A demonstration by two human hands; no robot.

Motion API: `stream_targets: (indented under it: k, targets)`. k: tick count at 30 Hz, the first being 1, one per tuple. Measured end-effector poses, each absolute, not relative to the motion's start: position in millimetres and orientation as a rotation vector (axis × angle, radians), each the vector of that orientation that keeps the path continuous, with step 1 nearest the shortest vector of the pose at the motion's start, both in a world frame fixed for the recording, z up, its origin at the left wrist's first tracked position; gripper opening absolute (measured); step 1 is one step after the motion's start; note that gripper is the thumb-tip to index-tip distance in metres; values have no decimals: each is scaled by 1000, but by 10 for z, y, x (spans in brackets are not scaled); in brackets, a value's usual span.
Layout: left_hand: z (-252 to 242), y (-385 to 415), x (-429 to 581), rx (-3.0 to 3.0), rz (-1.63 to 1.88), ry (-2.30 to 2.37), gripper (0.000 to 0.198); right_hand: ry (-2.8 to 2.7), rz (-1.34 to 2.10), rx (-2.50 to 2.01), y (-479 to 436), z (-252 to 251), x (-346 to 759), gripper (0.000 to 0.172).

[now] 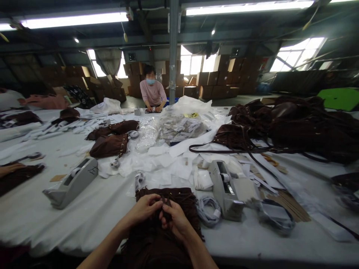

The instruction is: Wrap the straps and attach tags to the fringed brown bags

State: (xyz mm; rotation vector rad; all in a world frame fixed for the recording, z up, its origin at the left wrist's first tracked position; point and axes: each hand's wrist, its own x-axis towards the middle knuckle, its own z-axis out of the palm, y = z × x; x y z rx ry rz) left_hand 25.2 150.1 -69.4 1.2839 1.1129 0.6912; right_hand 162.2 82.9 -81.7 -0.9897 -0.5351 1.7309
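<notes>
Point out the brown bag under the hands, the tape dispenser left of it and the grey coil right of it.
Brown bag (158, 241), head view: lower panel.
Tape dispenser (76, 187), head view: side wall.
Grey coil (208, 221), head view: lower strands.

Cardboard boxes (218, 79) near bright windows (186, 64)

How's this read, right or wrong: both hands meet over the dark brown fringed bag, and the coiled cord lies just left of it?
One slip, the side: in the head view the coiled cord lies just right of the dark brown fringed bag, between it and a grey tape dispenser. The left hand and right hand do meet over the bag.
</notes>
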Motion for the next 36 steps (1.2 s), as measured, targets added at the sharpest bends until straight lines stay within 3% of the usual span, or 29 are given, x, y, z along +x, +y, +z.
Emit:
stream_targets:
  k: [2, 6, 14, 18, 23, 28, 32, 36]
  targets:
    - [-629, 1571, 92, 1216, 793, 1227, 16, -487, 1758, -975, 834, -809, 1639, 41]
    - [-491, 1882, -21, 1140, 861, 1337, 23, -404, 1813, -948, 856, -792, 1654, 37]
    - [-682, 2761, 1010, 743, 807, 1407, 34, -357, 1866, -899, 866, -825, 1687, 35]
    - [-833, 2944, 1276, 585, 777, 1403, 23, -325, 1874, -880, 865, -890, 1690, 36]
    - [-824, 2876, 1089, 516, 844, 1251, 5, -301, 1863, -890, 891, -886, 1696, 35]
    - [-472, 2579, 621, 548, 1029, 1072, 26, -298, 1857, -886, 904, -798, 1697, 39]
    - [-159, 2137, 391, 596, 977, 940, 38, -319, 1813, -954, 950, -795, 1713, 46]
    - [-113, 1771, 407, 637, 876, 826, 37, -437, 1849, -966, 1111, -1005, 1790, 36]
